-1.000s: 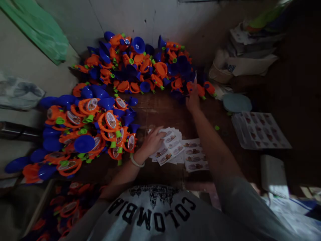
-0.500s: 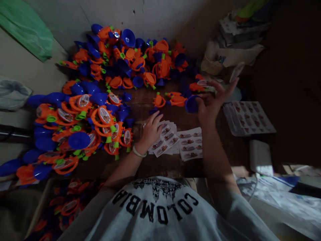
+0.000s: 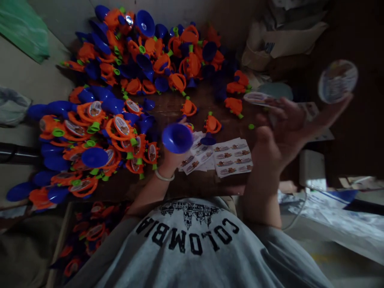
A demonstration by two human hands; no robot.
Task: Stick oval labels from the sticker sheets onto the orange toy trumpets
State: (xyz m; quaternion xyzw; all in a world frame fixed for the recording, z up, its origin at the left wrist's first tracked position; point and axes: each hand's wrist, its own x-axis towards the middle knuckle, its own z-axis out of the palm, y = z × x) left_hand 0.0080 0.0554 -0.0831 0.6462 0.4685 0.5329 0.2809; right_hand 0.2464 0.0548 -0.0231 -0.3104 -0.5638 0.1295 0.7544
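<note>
We have a toy trumpet (image 3: 177,138) at our left hand (image 3: 173,161), its blue bell turned up toward us and hiding most of the fingers. The hand looks closed around it, though we cannot tell the exact grip. Our right hand (image 3: 279,140) is spread wide: one oval sticker (image 3: 338,81) clings to an outstretched fingertip, and another sticker (image 3: 258,98) lies flat at the fingertips nearer the left hand.

Just right of our left hand is a loose stack of sticker sheets (image 3: 198,158), its corners uneven; between that stack and our right wrist lies a squarer sheet (image 3: 233,157). Beyond the left hand stands one loose trumpet (image 3: 188,107), and a second trumpet (image 3: 212,124) sits at the far edge of the sheets, its bell close to the paper. A third trumpet (image 3: 234,107) lies ahead and to the left of the right hand.

For moving, we have a strip of dark table (image 3: 168,110) beyond the left hand, running up to the far heap (image 3: 150,60), and a narrower strip between the sheets and our shirt (image 3: 192,228). The stickered heap (image 3: 96,140) crowds the left hand's outer side, with little gap. Behind the right hand, its fingers partly cover a blue-grey lid (image 3: 276,91) and more sheets (image 3: 325,134); a white box (image 3: 312,170) stands just right of that wrist.
</note>
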